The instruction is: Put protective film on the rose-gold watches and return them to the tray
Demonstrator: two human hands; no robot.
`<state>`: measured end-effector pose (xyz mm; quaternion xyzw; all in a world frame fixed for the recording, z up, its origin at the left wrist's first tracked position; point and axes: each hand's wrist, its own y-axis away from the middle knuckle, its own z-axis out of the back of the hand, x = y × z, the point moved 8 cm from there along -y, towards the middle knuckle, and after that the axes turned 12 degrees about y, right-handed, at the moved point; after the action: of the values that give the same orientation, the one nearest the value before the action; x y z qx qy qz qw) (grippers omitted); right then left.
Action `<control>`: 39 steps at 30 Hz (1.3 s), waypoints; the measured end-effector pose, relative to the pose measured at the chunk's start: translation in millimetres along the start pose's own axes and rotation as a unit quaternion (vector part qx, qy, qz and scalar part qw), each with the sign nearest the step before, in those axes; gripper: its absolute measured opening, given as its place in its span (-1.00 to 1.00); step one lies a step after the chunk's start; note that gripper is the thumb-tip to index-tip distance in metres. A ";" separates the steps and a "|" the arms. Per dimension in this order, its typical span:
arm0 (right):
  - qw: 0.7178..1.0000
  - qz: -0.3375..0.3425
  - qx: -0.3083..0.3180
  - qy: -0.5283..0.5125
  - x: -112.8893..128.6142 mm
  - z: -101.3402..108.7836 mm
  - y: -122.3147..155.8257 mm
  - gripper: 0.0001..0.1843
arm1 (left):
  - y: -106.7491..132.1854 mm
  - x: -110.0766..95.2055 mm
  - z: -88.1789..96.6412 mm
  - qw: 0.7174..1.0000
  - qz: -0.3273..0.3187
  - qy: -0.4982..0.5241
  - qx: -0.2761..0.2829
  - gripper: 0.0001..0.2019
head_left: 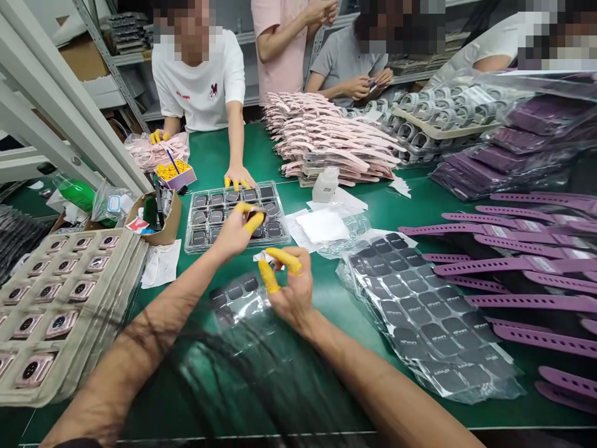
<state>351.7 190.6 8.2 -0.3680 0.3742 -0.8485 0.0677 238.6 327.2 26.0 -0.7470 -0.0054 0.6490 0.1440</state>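
My left hand (234, 229), with yellow finger cots, pinches a small dark piece that looks like a watch face (258, 215) over the near side of a clear plastic tray (190, 244). Dark rounded squares fill most of the tray's compartments. Just to the right and nearer to me, my right hand (293, 281), also in yellow finger cots, pinches a small white wipe or scrap of paper (263, 256). Below the hands lies a clear sheet of dark square films (236, 297). A co-worker's hand (239, 175) rests at the tray's far edge.
Stacked beige trays of pink watches (69, 264) stand left, by a cardboard box (166, 219). To the right lie dark film sheets (420, 298) and purple watch straps (522, 264). A white bottle (325, 185), papers (321, 225) and packed pink straps (326, 134) sit beyond.
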 end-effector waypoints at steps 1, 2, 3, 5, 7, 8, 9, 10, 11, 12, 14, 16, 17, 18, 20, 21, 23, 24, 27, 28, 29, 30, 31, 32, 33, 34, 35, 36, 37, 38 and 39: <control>0.999 0.035 0.011 -0.019 1.3 1.8 -5.0 -0.65 | 27.8 11.4 1.1 0.994 0.080 0.038 0.057 -0.75; 0.994 0.082 0.053 -0.046 4.5 -1.8 -8.1 -0.61 | 56.6 21.6 5.4 0.981 0.158 0.058 0.095 -0.71; 0.982 0.133 0.110 -0.076 8.9 -7.9 -8.0 -0.59 | 83.1 29.8 14.1 0.967 0.225 0.069 0.101 -0.67; 0.944 0.215 0.213 -0.128 18.0 -20.0 0.8 -0.64 | 125.5 40.1 27.5 0.933 0.326 0.101 0.113 -0.62; 0.922 0.242 0.256 -0.160 24.8 -26.8 11.0 -0.75 | 150.1 46.6 34.5 0.906 0.386 0.128 0.120 -0.57; 0.921 0.237 0.259 -0.169 27.5 -28.7 14.6 -0.81 | 156.8 49.3 35.4 0.894 0.406 0.140 0.125 -0.55; 0.923 0.225 0.257 -0.177 30.1 -30.0 17.0 -0.87 | 161.0 51.8 35.0 0.884 0.423 0.153 0.128 -0.52; 0.927 0.207 0.251 -0.184 32.2 -30.2 18.2 -0.91 | 163.4 53.9 33.6 0.874 0.437 0.169 0.129 -0.49; 0.934 0.180 0.242 -0.194 32.5 -29.1 17.4 -0.93 | 164.5 55.5 31.7 0.865 0.448 0.189 0.128 -0.46; 0.940 0.140 0.230 -0.209 29.7 -26.8 14.5 -0.91 | 164.2 56.2 30.1 0.858 0.452 0.213 0.121 -0.43; 0.941 0.032 0.228 -0.247 14.9 -23.1 6.5 -0.79 | 159.2 56.1 31.4 0.861 0.437 0.246 0.089 -0.38; 0.920 -0.064 0.307 -0.234 -5.4 -27.6 4.2 -0.68 | 150.5 55.0 40.6 0.890 0.392 0.228 0.042 -0.35; 0.906 -0.088 0.371 -0.186 -16.2 -31.4 6.6 -0.66 | 145.8 54.1 46.6 0.908 0.364 0.204 0.019 -0.34; 0.891 -0.091 0.432 -0.102 -28.5 -33.7 10.0 -0.67 | 141.8 53.0 52.3 0.925 0.337 0.178 0.001 -0.35; 0.880 -0.079 0.459 0.090 -56.5 -29.4 7.8 -0.70 | 135.8 51.6 59.0 0.945 0.294 0.140 -0.016 -0.37; 0.880 -0.069 0.444 0.154 -66.3 -27.0 4.4 -0.73 | 133.8 51.5 60.7 0.952 0.278 0.130 -0.019 -0.39; 0.900 -0.057 0.381 0.205 -75.9 -25.6 -2.9 -0.74 | 132.0 53.0 61.3 0.958 0.264 0.112 -0.013 -0.42; 0.912 -0.053 0.348 0.211 -77.3 -27.1 -5.3 -0.69 | 132.0 54.1 60.9 0.959 0.262 0.104 -0.007 -0.42; 0.937 -0.029 0.265 0.228 -72.4 -35.3 -8.1 -0.68 | 133.3 57.1 58.8 0.960 0.264 0.088 0.016 -0.44; 0.939 -0.019 0.257 0.226 -68.6 -39.2 -7.0 -0.74 | 134.0 57.8 57.6 0.959 0.267 0.088 0.027 -0.44; 0.941 -0.009 0.260 0.218 -64.1 -43.1 -5.2 -0.78 | 134.7 58.6 56.4 0.958 0.270 0.089 0.038 -0.44; 0.943 0.001 0.265 0.201 -58.5 -45.7 -3.3 -0.80 | 135.7 59.6 55.4 0.956 0.276 0.088 0.048 -0.42; 0.947 0.012 0.265 0.180 -52.0 -46.5 -1.9 -0.80 | 136.6 60.7 54.6 0.954 0.283 0.087 0.056 -0.40; 0.953 0.027 0.258 0.159 -44.7 -45.8 -1.3 -0.80 | 137.4 61.8 54.2 0.952 0.290 0.082 0.060 -0.39; 0.958 0.042 0.243 0.144 -38.0 -43.9 -1.5 -0.82 | 137.7 62.5 54.4 0.951 0.293 0.075 0.060 -0.38; 0.963 0.050 0.222 0.142 -33.8 -41.4 -2.6 -0.83 | 137.6 62.7 55.1 0.952 0.292 0.068 0.055 -0.38; 0.965 0.048 0.203 0.158 -33.3 -39.6 -4.2 -0.84 | 137.4 62.6 55.5 0.954 0.289 0.063 0.051 -0.39; 0.962 0.034 0.194 0.187 -36.8 -39.5 -5.7 -0.81 | 137.1 62.4 55.7 0.956 0.284 0.061 0.046 -0.39; 0.955 0.011 0.199 0.221 -43.3 -41.0 -6.8 -0.79 | 137.1 62.3 55.7 0.957 0.280 0.062 0.044 -0.39; 0.945 -0.013 0.214 0.248 -50.7 -43.1 -7.3 -0.78 | 137.3 62.4 55.6 0.958 0.277 0.063 0.042 -0.39; 0.935 -0.031 0.233 0.264 -56.8 -45.2 -6.9 -0.79 | 137.5 62.6 55.6 0.959 0.274 0.062 0.042 -0.39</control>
<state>363.2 244.2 -40.0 -0.1162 0.1587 -0.9802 0.0242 169.8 219.1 -71.7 -0.7516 0.2357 0.6160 -0.0084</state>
